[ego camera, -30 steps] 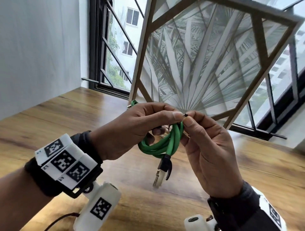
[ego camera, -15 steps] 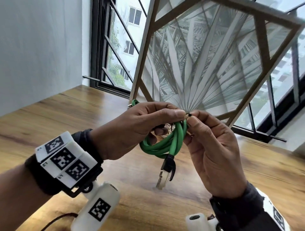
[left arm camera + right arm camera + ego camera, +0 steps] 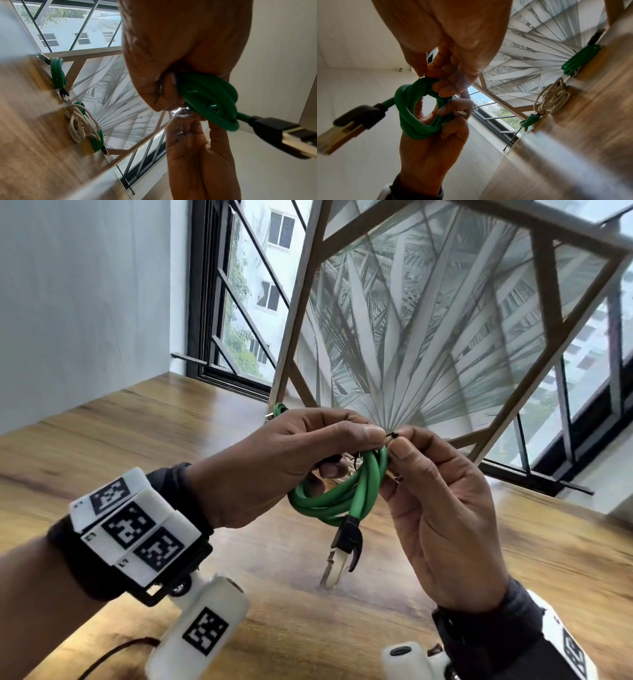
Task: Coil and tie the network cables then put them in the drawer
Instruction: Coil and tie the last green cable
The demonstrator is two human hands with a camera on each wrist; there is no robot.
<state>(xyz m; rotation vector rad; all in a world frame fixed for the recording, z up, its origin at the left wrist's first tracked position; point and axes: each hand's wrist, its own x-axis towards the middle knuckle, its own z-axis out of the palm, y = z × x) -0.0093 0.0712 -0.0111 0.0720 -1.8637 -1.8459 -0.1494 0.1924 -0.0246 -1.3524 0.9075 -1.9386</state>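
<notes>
I have the green cable coil up in the air over the worktop, between both hands. My left hand has its grip wrapped round the far side of the loops, fingers curled through them. My right hand pinches a thin black tie at the top of the bundle, thumb and forefinger tight on it. One plug hangs free below.

The risk I see is the tie slipping out of that small pinch before it is fastened; it is so slight that I cannot tell whether it is wound fully round the loops. If the left grip eases, I judge the stiff loops would spring apart and the coil would have to be remade. The dangling plug could also snag.

At the far edge, the white cable bundle and two other green coils lie waiting. No drawer is in view.
</notes>
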